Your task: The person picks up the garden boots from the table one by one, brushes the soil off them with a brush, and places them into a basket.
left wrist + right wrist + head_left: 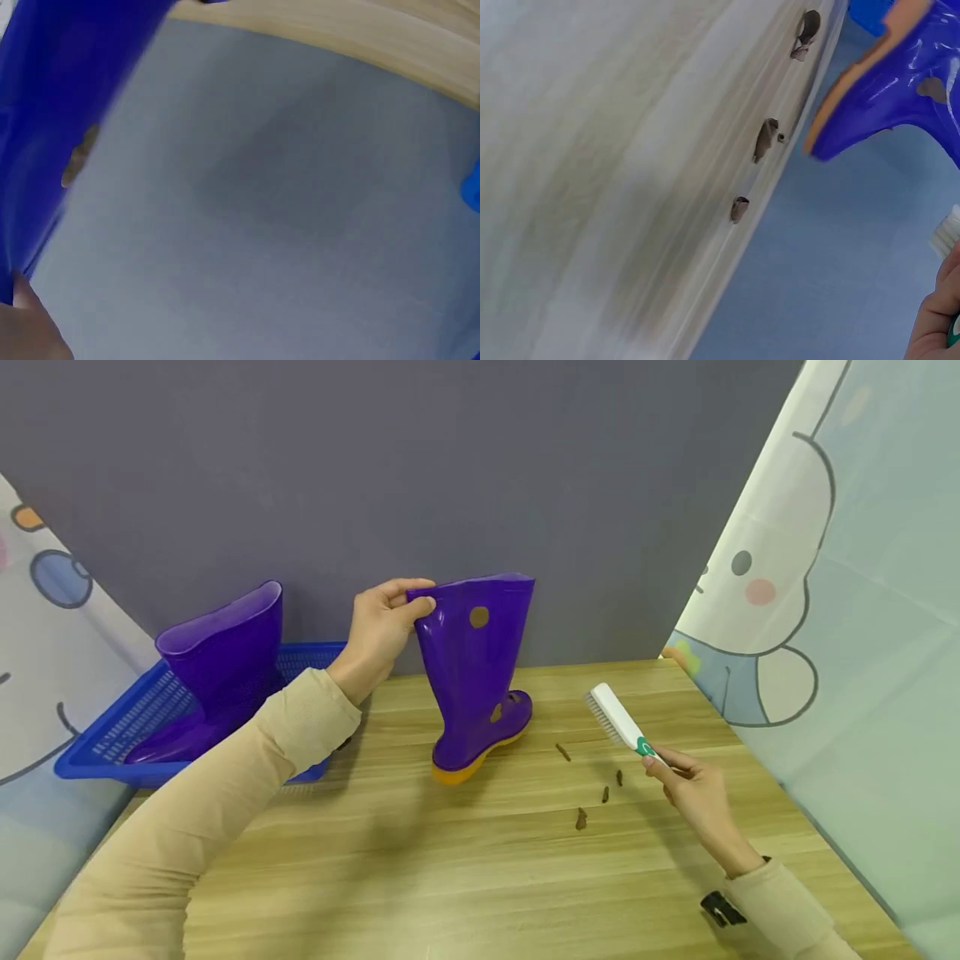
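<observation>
My left hand (377, 628) pinches the upper rim of a purple rain boot (476, 672) with an orange sole, thumb on the outside. The boot stands roughly upright, sole close over the wooden table. Brown patches mark its shaft and foot; one patch (79, 156) also appears in the left wrist view. My right hand (697, 797) grips the handle of a white scrubbing brush (618, 717) with a green band, bristles facing left towards the boot and apart from it. In the right wrist view only part of the brush (948, 231) is visible.
Several brown bits (581, 819) lie on the table (450, 893) between boot and brush. At left, a blue plastic basket (120, 731) holds a second purple boot (225, 652). Behind rises a grey wall (450, 468); a cartoon-printed curtain (862, 568) hangs at right.
</observation>
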`<state>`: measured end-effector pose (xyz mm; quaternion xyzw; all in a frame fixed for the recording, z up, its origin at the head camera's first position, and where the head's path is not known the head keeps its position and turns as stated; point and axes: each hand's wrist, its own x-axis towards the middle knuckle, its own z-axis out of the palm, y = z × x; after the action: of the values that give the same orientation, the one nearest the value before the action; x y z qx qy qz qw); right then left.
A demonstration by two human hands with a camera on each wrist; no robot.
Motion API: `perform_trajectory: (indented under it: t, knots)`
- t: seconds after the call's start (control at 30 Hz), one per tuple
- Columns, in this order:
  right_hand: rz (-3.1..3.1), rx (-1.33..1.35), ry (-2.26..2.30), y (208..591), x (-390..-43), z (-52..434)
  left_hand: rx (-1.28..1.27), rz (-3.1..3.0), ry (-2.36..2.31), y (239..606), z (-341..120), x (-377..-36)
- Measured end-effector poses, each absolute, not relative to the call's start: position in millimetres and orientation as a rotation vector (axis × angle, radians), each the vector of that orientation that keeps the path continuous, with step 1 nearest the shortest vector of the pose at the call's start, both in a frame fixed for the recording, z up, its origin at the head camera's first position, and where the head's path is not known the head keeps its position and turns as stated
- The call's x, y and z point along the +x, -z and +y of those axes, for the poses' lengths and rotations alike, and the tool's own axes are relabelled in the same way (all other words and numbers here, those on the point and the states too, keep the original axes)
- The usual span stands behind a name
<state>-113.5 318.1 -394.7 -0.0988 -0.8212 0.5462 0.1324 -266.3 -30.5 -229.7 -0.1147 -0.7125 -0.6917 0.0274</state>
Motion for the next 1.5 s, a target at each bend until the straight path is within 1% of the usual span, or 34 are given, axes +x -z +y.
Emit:
perform_trajectory:
  t: [0.1, 0.4, 0.57, 0.77, 0.87, 1.0, 1.17, 1.37, 1.5]
  knots:
    - [-2.372, -0.262, -1.577, 393, -116, 317, -0.391, -2.268, 2.079, 240, -38, -259]
    - [-2.392, -0.220, -1.571, 390, -120, 316, -0.367, -2.365, 1.902, 269, -65, -240]
    - [-2.416, -0.207, -1.548, 392, -121, 315, -0.421, -2.358, 1.802, 284, -71, -236]
    - [-2.434, -0.203, -1.567, 393, -120, 310, -0.414, -2.288, 1.807, 302, -73, -230]
    - [-2.453, -0.209, -1.561, 392, -121, 308, -0.396, -2.303, 1.722, 308, -72, -228]
    - [-2.466, -0.199, -1.558, 390, -124, 306, -0.386, -2.271, 1.572, 311, -75, -231]
    - [-2.423, -0.207, -1.559, 388, -122, 302, -0.414, -2.209, 1.501, 314, -74, -238]
    - [-2.436, -0.205, -1.474, 385, -121, 290, -0.296, -2.223, 1.539, 327, -85, -245]
    - [-2.390, -0.148, -1.473, 379, -129, 273, -0.341, -2.181, 1.609, 329, -87, -244]
